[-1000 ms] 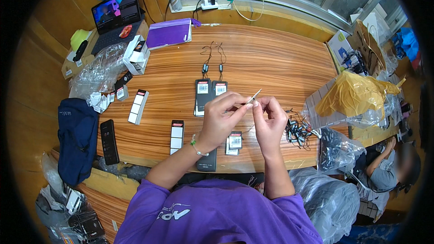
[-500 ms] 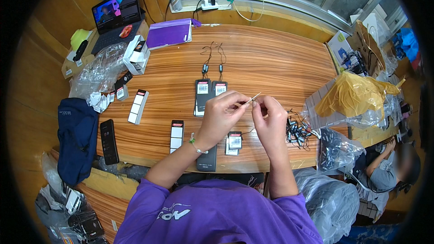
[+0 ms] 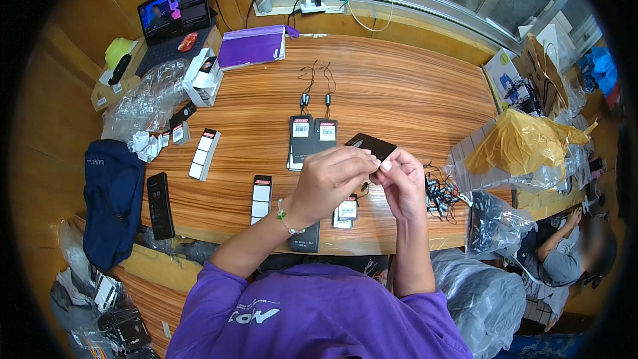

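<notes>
A dark hang tag (image 3: 373, 145) is pinched between my two hands over the middle of the table, its broad dark face now showing. My left hand (image 3: 337, 176) is closed at its near edge, and my right hand (image 3: 404, 183) grips its right corner. Just below the hands lie small tags with white labels (image 3: 347, 209), with a dark cord by them. Dark labelled tags (image 3: 301, 134) with looped cords rest beyond my left hand. A dark tag stack (image 3: 306, 238) lies partly under my left wrist, beside a strip of white stickers (image 3: 261, 201).
Right of my hand is a heap of black cords (image 3: 440, 197). Farther right sit a yellow plastic bag (image 3: 525, 143) and a clear bag (image 3: 495, 223). A phone (image 3: 159, 206), sticker stack (image 3: 204, 155), navy pouch (image 3: 114, 203) and purple folder (image 3: 252, 47) are leftward. Someone sits at far right.
The tag, seen nearly edge-on before, has been tilted so its dark face shows. Both hands have shifted slightly, with the left fingers moving right along the tag's edge.
</notes>
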Demonstrator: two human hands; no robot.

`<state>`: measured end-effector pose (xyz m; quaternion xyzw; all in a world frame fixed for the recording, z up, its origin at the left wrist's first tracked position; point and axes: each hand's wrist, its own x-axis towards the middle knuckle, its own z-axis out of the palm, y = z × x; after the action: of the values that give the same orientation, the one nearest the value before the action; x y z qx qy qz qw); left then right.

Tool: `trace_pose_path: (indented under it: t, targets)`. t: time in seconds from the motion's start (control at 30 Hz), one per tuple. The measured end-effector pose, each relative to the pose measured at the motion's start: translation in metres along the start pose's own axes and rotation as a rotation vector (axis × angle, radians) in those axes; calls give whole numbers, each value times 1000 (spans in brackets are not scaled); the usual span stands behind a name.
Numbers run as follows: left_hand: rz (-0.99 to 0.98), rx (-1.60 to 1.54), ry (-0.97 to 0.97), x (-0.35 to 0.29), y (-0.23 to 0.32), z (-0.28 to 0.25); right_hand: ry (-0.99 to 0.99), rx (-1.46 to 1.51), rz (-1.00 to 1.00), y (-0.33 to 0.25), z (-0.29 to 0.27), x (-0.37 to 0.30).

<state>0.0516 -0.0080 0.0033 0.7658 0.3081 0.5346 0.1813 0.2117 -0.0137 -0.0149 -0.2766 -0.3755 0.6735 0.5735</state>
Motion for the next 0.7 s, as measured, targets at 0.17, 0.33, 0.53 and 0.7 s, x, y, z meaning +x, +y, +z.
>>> trace_pose_path:
  t: [0.17,0.33,0.53,0.7]
  targets:
    - [28,33,-4,-1,3,1,139,-305,-144,-1,10,-5]
    - [-231,-114,-5,2,1,0,184,-652,-323,0,8,-2]
    - [-459,-431,16,3,1,3,99,-742,-421,-12,3,9]
    - [-190,-103,3,6,-4,6,10,-466,-121,-21,0,9]
